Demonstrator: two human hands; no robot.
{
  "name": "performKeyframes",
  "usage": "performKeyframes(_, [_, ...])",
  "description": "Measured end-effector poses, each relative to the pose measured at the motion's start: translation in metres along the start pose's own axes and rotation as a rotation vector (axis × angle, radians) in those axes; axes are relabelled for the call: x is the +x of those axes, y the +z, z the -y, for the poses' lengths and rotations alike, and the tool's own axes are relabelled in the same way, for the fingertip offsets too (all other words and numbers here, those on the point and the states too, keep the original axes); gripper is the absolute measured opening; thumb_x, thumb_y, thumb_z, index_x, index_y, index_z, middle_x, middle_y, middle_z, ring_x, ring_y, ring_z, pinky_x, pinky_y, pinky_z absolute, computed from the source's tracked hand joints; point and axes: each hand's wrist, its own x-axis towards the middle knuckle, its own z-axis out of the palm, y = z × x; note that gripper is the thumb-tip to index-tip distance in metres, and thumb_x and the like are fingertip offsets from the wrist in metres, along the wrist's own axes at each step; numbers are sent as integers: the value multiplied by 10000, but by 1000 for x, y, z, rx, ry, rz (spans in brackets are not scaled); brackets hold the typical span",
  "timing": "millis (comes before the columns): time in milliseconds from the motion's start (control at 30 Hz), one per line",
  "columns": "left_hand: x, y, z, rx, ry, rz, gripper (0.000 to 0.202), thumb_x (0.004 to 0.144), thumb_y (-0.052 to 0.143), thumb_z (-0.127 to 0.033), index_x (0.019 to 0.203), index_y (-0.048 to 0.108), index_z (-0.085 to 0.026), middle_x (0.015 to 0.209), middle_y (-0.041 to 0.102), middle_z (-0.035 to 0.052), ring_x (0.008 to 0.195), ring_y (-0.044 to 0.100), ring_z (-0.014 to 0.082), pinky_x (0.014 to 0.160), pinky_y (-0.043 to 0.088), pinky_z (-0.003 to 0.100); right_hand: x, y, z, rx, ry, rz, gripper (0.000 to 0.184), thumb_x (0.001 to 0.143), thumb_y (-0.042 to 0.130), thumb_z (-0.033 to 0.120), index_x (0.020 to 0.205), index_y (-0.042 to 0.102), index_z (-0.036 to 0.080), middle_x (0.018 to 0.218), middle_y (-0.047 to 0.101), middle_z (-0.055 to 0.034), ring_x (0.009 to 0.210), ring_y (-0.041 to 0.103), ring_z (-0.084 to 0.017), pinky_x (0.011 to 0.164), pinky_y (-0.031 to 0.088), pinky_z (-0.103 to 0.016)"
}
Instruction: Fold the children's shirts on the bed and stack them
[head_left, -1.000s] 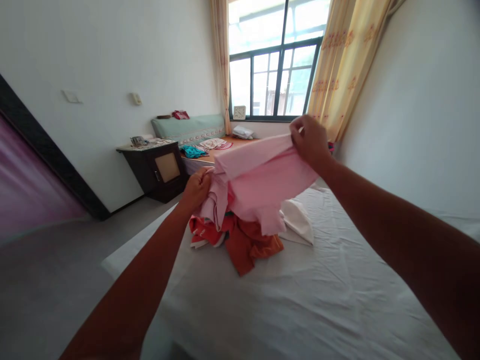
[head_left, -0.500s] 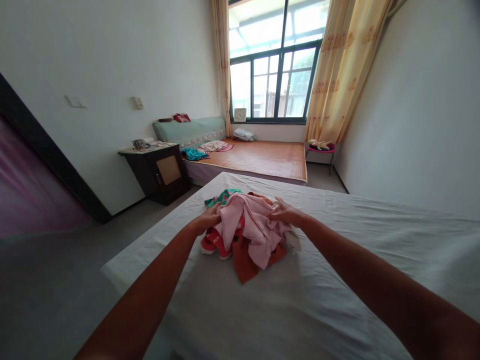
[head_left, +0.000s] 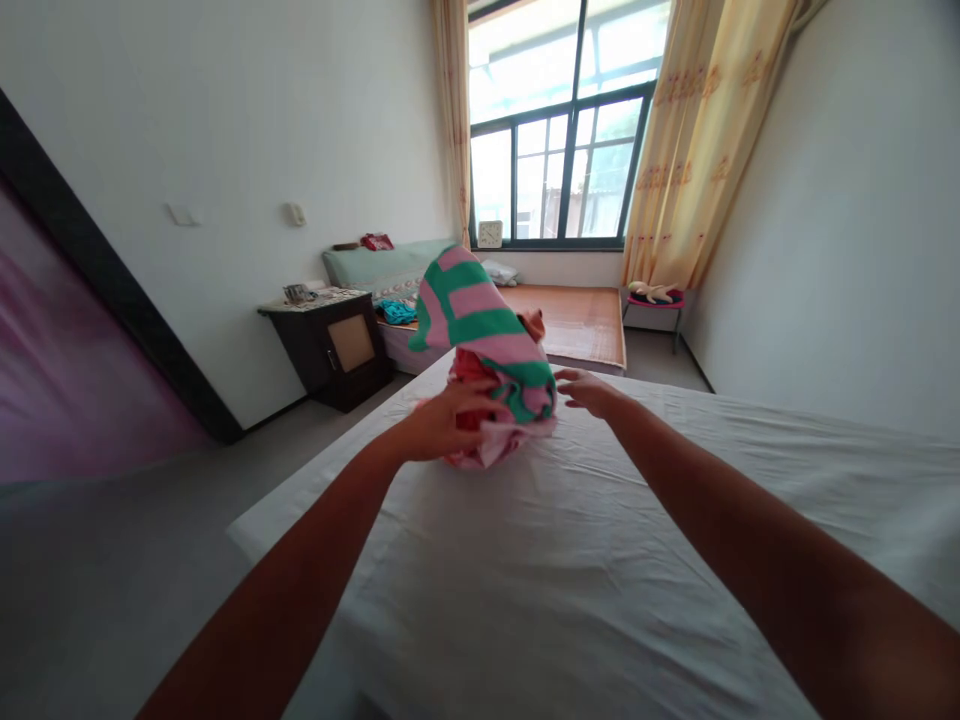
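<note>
A bunch of clothes is bundled above and on the white sheet [head_left: 600,560]. Uppermost is a green-and-pink striped garment [head_left: 480,310], its far end raised in the air. Under it show some red cloth [head_left: 471,368] and a pink garment [head_left: 502,440] at the bottom. My left hand [head_left: 442,420] rests against the near left side of the bundle, fingers spread over the red and pink cloth. At the bundle's right side my right hand [head_left: 589,392] has its fingers stretched out, close to the striped garment; whether they touch it I cannot tell.
Beyond the sheet stands a bed with a brown mat [head_left: 585,320] and a teal cloth [head_left: 397,312] on it. A dark bedside cabinet [head_left: 337,350] is at the left. A small pink stool [head_left: 656,300] stands by the curtain [head_left: 675,150].
The clothes have turned over: the pink garment was on top and is now underneath, with the striped one raised above. My left hand has moved right, and the view has shifted slightly.
</note>
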Motion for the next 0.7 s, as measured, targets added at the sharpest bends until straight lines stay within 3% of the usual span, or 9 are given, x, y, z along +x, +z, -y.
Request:
performKeyframes(67, [-25,3,15,-94,-40,181,249,743,670,-337,963,740,-244,1180,654,66,1109,589,273,1002,426,397,-14,-13,-29,-43,83,-97,350,678,592,261,1009,581,146,1124,605,-157,1043,572,-268,705,520,-344])
performKeyframes(100, [-38,4,26,-143,-89,179,248,775,640,-362,961,740,-230,1115,686,75,1048,623,264,955,463,389,-22,-18,-41,-45,104,-141,324,695,579,262,994,585,136,1126,602,-169,1038,574,-268,702,520,-343])
performKeyframes(233, [-66,5,66,-183,-305,-117,315,804,596,-431,927,727,-172,920,731,85,860,667,239,785,535,356,-37,-21,-62,-53,107,-267,334,810,491,371,1034,566,135,1111,616,-164,960,608,-230,712,518,-330])
performKeyframes(333, [-61,19,77,-80,-307,-144,333,823,562,-427,974,705,-168,947,718,77,878,657,221,778,528,322,-34,-4,-49,-88,-11,-332,386,864,408,465,1046,568,164,1040,649,-117,902,622,-208,754,509,-337])
performKeyframes(400, [-51,39,76,86,-285,-131,357,834,548,-398,1100,663,-189,1069,683,81,953,639,220,809,510,311,-33,15,-38,-199,-172,-297,409,855,424,507,1041,595,185,1013,664,-93,916,621,-217,817,492,-358])
performKeyframes(467, [-42,61,74,307,-316,-119,390,816,571,-359,1177,615,-219,1133,652,86,1002,622,233,835,491,320,-34,33,-32,-360,-279,-204,487,769,564,511,1144,583,200,1123,642,-96,1027,591,-253,907,453,-391])
performKeyframes(567, [-34,79,75,480,-378,-13,268,775,603,-310,1027,655,-235,963,691,72,924,642,252,818,480,348,-39,46,-33,-509,-222,-75,785,560,751,322,1294,502,199,1308,542,-117,1205,482,-307,989,394,-404])
performKeyframes(633, [-29,73,75,373,-381,-46,162,775,590,-311,895,653,-222,810,681,40,797,651,229,762,494,342,-39,44,-32,-481,-162,-29,623,557,716,226,1168,595,196,1197,614,-103,1158,519,-304,946,424,-381])
performKeyframes(700, [-21,55,70,94,-357,-298,171,793,561,-335,885,613,-201,768,650,12,710,636,187,690,515,318,-34,36,-21,-356,-137,-47,312,657,621,238,967,642,208,921,683,-53,940,616,-251,801,487,-345])
